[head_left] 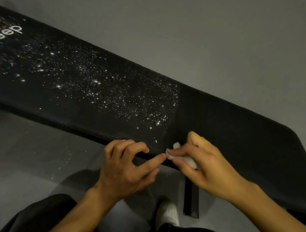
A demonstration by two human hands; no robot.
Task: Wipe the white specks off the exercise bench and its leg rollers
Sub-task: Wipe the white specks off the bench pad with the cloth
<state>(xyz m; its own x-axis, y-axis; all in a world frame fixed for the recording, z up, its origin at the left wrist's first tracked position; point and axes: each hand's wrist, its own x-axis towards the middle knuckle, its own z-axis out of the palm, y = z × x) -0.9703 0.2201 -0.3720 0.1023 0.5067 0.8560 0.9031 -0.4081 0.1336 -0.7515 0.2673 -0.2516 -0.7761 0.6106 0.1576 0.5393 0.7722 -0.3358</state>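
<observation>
A long black exercise bench (229,114) runs from the upper left to the lower right. White specks (111,93) cover its middle and left part, while the right end looks dark and bare. My right hand (205,164) holds a small crumpled white tissue (187,160) at the bench's near edge. My left hand (123,169) is beside it with curled fingers, its forefinger and thumb reaching to the tissue's tip over the bench edge. No leg rollers are in view.
Grey floor (233,30) surrounds the bench, with a few white specks (65,160) fallen below its near side. A black bench foot (191,199) stands on the floor by my white shoe (168,215). White lettering (5,35) marks the bench's far left.
</observation>
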